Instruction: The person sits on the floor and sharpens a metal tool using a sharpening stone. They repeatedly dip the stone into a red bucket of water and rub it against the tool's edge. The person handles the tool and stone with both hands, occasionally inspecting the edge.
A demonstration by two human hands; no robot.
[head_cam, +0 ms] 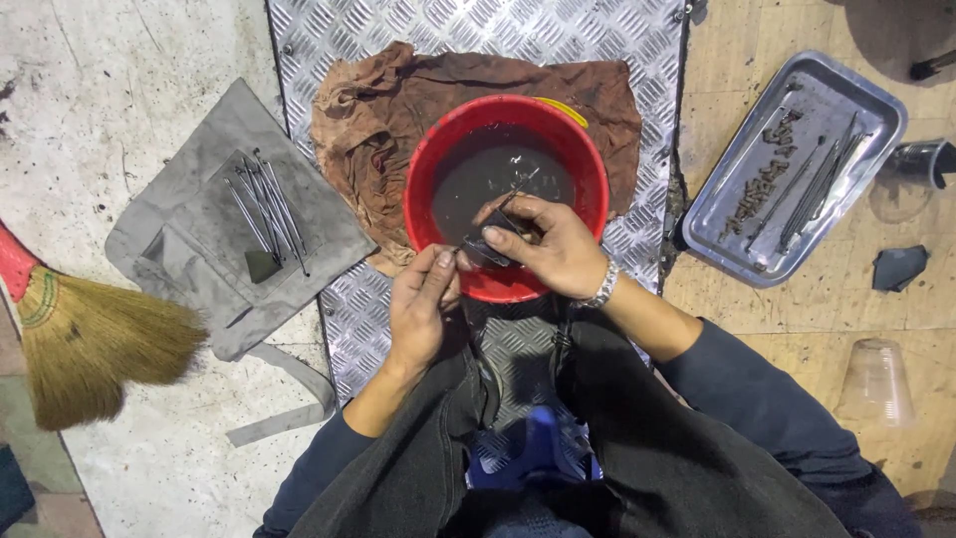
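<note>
Diamond-patterned steel plate lies under us on the floor, with a red bucket of dark liquid standing on a brown rag. Over the bucket's near rim our right hand pinches a small dark pad, perhaps a scrap of abrasive cloth; the blur keeps us from being sure. A thin metal rod runs from that pad out over the liquid. Our left hand comes up from below, wrist straight, fingertips pressed together at the pad's near end. A metal bracelet circles the right wrist, whose forearm angles in from the right. Left of the plate, more rods lie on a grey cloth, beside a straw broom. At right, a steel tray holds further rods.
</note>
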